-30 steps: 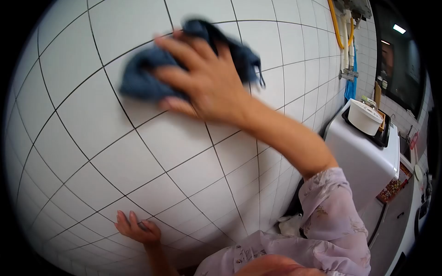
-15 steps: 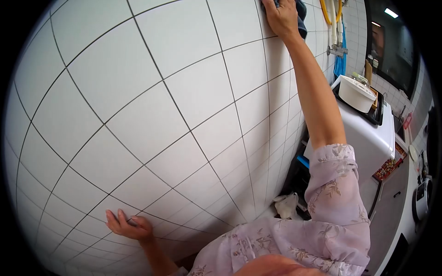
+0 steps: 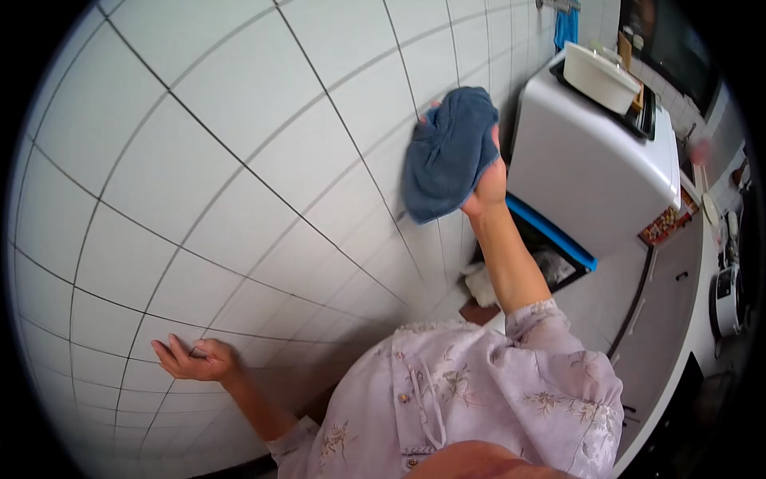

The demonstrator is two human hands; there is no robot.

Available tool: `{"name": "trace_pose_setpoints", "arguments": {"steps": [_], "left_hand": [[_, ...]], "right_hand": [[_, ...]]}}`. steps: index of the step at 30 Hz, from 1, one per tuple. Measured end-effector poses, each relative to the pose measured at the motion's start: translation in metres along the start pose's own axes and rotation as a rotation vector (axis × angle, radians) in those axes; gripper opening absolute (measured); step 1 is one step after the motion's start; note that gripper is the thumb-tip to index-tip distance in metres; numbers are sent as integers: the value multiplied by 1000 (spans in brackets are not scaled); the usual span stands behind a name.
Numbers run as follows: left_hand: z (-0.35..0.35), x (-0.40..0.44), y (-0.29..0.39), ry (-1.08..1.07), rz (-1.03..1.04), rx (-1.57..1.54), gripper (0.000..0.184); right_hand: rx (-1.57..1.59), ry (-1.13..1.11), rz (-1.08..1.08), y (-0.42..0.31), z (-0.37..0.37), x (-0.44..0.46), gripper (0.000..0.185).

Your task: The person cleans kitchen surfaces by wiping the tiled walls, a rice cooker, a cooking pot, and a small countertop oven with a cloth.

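Observation:
A dark blue cloth [image 3: 453, 152] is draped over the palm of my right hand [image 3: 488, 185], whose fingers mostly disappear behind it. Cloth and hand are in front of the white tiled wall [image 3: 239, 211], at upper centre right; I cannot tell whether they touch the tiles. My left hand [image 3: 191, 359] is low at the left, close to the same wall, with its fingers apart and nothing in them. Whether its fingertips rest on the tiles is unclear.
On the right, a white appliance [image 3: 582, 152] carries a dark tray and a white lidded container [image 3: 602, 76]. Below it are a blue-edged dark frame [image 3: 550, 231] and a pale plastic bag [image 3: 480, 283]. A counter [image 3: 686, 319] with a rice cooker [image 3: 726, 299] runs down the far right.
My right hand has come down from high on the wall and turned, so the cloth now faces me. My left hand has shifted slightly left and up in view. The camera view has also shifted.

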State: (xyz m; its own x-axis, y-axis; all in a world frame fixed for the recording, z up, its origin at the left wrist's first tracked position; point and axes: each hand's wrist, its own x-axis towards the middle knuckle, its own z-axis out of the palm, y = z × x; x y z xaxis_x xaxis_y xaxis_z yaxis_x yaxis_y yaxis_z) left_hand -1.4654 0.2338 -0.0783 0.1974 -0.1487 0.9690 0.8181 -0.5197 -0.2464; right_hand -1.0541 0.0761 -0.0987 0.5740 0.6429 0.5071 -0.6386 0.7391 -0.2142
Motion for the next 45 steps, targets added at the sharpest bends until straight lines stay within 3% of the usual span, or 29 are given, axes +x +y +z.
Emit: {"name": "trace_pose_setpoints", "arguments": {"steps": [5,7,17,29,32,34,36,39,40,43,45], "left_hand": [[0,1,0,4,39,15,47],[1,0,-1,18,33,8,46],[3,-2,-6,54,47,-47,44],[2,0,-3,37,52,-9,42],[3,-1,-2,10,40,-37,44],[2,-1,-3,-8,48,-26,45],[4,-3,-6,-11,41,-44,45],[5,-10,-7,-13,-4,-106,46],[6,-9,-7,-11,-39,-150,46],[4,-4,-2,-27,-4,-92,46],[5,-4,-5,-35,15,-86,46]], "right_hand": [[276,-54,134,-5,-5,-19,62],[327,-55,149,-5,-8,-24,73],[239,37,136,-12,-16,-38,81],[250,-47,94,-17,-28,-33,80],[48,69,-30,-18,-28,-27,79],[-314,284,-213,-5,-37,-26,74],[-402,324,-220,26,-71,-22,66],[-1662,264,-700,76,-99,-9,67],[-1814,114,-783,73,-110,-2,79],[-1752,196,-806,52,-118,21,82],[-1671,282,-961,38,-127,43,84]]}}
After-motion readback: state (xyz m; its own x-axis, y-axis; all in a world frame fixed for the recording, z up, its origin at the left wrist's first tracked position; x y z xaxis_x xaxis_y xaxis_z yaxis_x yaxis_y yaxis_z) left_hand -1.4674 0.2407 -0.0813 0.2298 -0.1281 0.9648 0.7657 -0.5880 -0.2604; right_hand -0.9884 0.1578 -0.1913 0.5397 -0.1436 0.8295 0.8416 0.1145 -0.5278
